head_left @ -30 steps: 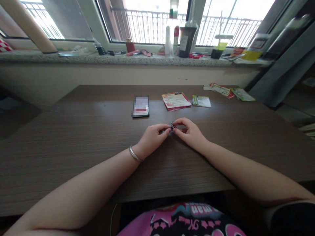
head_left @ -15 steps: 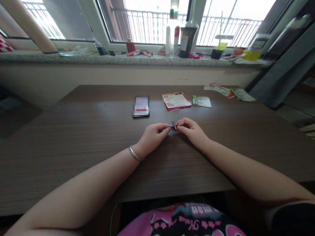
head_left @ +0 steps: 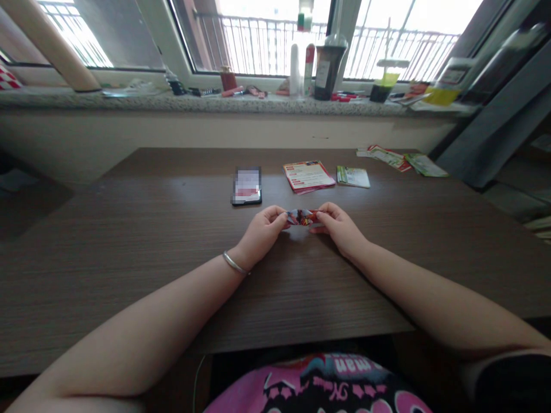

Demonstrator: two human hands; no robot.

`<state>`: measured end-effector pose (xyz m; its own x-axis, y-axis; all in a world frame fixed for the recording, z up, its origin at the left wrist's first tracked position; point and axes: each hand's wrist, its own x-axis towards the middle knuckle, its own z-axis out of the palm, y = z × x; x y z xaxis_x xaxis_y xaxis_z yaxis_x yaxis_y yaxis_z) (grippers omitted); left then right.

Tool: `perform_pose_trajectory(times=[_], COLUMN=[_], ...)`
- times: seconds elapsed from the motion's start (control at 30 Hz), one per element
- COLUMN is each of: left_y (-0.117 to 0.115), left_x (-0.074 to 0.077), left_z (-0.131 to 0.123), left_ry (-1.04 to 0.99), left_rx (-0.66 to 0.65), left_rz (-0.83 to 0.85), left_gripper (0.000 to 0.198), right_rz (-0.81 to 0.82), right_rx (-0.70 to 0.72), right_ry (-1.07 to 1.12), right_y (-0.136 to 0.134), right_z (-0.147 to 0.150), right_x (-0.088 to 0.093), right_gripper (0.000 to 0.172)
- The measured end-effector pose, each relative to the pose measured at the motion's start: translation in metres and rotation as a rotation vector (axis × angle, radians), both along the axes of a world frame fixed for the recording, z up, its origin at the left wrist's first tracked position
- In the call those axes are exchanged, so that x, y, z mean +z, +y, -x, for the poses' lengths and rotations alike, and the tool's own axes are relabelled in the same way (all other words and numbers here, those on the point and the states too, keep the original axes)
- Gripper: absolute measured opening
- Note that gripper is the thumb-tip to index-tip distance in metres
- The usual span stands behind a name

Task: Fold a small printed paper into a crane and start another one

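Note:
A small folded piece of printed paper (head_left: 302, 217), red and bluish-grey, is stretched between my two hands above the middle of the table. My left hand (head_left: 263, 232) pinches its left end between thumb and fingers; a silver bangle is on that wrist. The right end is pinched by my right hand (head_left: 340, 229). Just beyond my left hand lies a phone (head_left: 247, 186) with a blurred screen. Behind the paper is a stack of red-edged printed sheets (head_left: 307, 175), and right of it a smaller green and white stack (head_left: 353, 177).
More printed leaflets (head_left: 390, 158) lie at the back right of the brown table (head_left: 150, 229). Beyond it, a stone windowsill (head_left: 142, 103) holds a dark cup (head_left: 328, 71), bottles and small items. A grey curtain hangs at the right.
My hands have moved apart, my left hand shifting left and slightly away. The paper, bunched between my fingertips before, now shows as a wider strip with red print.

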<state>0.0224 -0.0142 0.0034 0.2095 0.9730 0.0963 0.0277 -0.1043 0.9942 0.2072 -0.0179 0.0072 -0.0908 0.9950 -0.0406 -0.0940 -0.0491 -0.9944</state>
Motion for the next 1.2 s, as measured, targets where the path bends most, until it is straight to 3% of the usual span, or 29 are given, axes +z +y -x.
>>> perform_pose_trajectory(times=[0.17,0.47,0.77,1.2], left_y=[-0.002,-0.005,0.0,0.0], left_x=[0.002,0.007,0.003,0.006], left_z=[-0.001,-0.001,-0.001,0.004], left_ry=[0.065,0.11,-0.16,0.322], left_rx=[0.001,-0.083,-0.019,-0.056], left_rz=[-0.007,-0.053,0.112,-0.098], left_gripper=[0.018,0.023,0.024,0.031], right_rz=[0.009,0.001,0.124,0.023], right_rx=[0.034,0.091,0.156,0.091], right_ry=[-0.042,-0.092,0.103,-0.089], right_y=[-0.001,0.002,0.005,0.001], right_z=[0.002,-0.001,-0.009,0.001], right_x=[0.0,-0.002,0.002,0.0], right_gripper=[0.024,0.036,0.032,0.034])
